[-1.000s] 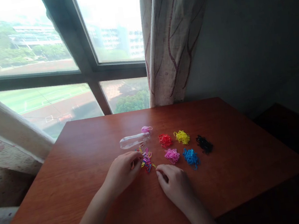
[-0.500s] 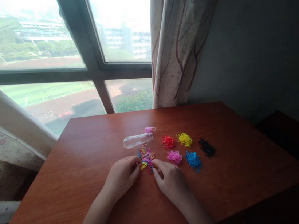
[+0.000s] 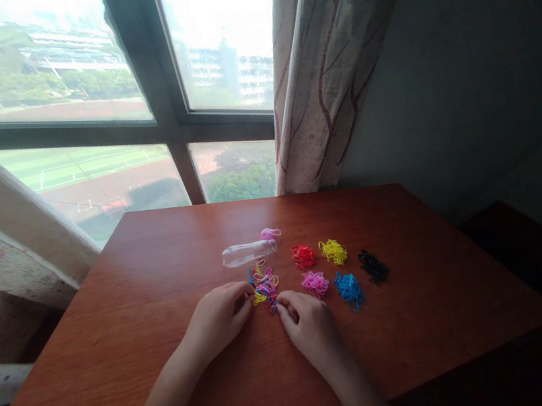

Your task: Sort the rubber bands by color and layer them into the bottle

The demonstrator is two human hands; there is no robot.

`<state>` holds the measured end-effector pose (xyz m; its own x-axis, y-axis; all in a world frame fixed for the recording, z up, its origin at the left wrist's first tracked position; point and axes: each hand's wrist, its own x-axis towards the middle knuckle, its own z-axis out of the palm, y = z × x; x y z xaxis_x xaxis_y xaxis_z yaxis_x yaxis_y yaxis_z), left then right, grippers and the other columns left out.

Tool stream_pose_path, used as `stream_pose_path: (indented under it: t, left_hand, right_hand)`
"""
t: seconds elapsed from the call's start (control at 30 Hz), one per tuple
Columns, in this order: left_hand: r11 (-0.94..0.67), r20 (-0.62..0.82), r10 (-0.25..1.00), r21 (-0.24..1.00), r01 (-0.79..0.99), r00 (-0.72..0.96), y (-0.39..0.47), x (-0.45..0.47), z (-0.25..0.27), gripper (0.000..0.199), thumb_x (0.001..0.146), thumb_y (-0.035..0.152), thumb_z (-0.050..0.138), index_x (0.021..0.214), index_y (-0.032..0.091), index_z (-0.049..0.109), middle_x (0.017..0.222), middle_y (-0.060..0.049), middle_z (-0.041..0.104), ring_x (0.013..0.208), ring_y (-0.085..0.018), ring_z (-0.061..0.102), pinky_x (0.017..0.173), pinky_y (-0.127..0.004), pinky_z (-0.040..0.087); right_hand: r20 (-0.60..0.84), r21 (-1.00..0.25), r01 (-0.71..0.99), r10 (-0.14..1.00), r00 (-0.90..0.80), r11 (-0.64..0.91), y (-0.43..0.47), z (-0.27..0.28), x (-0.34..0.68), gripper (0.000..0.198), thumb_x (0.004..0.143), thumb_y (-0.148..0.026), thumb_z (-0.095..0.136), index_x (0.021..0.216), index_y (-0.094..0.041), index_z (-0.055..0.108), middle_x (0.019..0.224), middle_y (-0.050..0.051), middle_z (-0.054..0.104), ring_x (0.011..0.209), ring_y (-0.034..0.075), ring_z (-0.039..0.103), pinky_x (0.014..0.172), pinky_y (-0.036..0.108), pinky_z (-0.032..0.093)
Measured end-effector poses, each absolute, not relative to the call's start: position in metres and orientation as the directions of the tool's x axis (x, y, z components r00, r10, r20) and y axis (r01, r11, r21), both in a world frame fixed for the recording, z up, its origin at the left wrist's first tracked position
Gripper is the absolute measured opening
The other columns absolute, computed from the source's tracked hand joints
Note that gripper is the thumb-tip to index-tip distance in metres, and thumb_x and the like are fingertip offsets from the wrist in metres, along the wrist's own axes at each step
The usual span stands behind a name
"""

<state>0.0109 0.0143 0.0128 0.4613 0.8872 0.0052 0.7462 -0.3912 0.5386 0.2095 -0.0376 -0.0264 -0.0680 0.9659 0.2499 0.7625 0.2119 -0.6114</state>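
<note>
A small mixed pile of coloured rubber bands (image 3: 266, 285) lies on the wooden table between my two hands. At its left edge is my left hand (image 3: 223, 314), thumb and fingertips drawn together by a yellow band; whether they grip it is unclear. My right hand (image 3: 310, 321) pinches at the pile's lower right side, with bits of coloured band showing at its fingertips. To its right are sorted heaps: pink bands (image 3: 315, 284), blue bands (image 3: 349, 290), red bands (image 3: 302, 256), yellow bands (image 3: 333, 252) and black bands (image 3: 373, 266).
Behind the mixed pile a clear plastic bottle-shaped container (image 3: 248, 254) lies on its side, a pink looped cap (image 3: 270, 233) beside its neck. The wooden table (image 3: 118, 329) meets a window (image 3: 171, 129) at the back, with curtains (image 3: 324, 76) on both sides.
My right hand has drawn slightly down and away from the mixed pile, exposing more of it. My left hand stays almost in place. The view has shifted a little.
</note>
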Motion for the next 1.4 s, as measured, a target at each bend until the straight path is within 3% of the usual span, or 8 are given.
stream_pose_path:
  t: [0.8,1.03,1.4]
  left_hand:
    - [-0.407,0.022,0.885,0.521,0.75,0.465,0.012,0.011,0.016,0.02,0.088,0.023,0.048,0.092,0.023,0.068,0.092,-0.004,0.074,0.084,-0.02,0.067,0.073,-0.026,0.046]
    - [-0.448,0.078,0.861,0.586,0.675,0.503,0.008,0.019,0.018,0.019,0.089,0.023,0.05,0.096,0.021,0.067,0.079,-0.002,0.069,0.068,-0.014,0.061,0.063,-0.021,0.042]
    - [-0.491,0.045,0.829,0.536,0.686,0.558,0.002,0.031,0.011,0.025,0.084,0.016,0.053,0.106,0.023,0.062,0.078,0.0,0.067,0.065,-0.013,0.059,0.061,-0.022,0.04]
  right_hand:
    - [0.258,-0.653,0.725,0.964,-0.059,0.218,-0.038,-0.021,0.212,0.009,0.089,-0.022,0.057,0.089,-0.022,0.066,0.068,-0.002,0.065,0.062,0.014,0.06,0.061,0.023,0.037]
    - [0.268,-0.668,0.708,0.962,-0.06,0.23,-0.038,-0.021,0.212,0.009,0.089,-0.022,0.058,0.089,-0.022,0.066,0.066,-0.002,0.064,0.061,0.014,0.059,0.06,0.023,0.038]
    - [0.278,-0.698,0.672,0.958,-0.065,0.248,-0.039,-0.022,0.213,0.011,0.088,-0.02,0.057,0.093,-0.021,0.067,0.072,0.0,0.067,0.064,0.015,0.061,0.061,0.023,0.041]
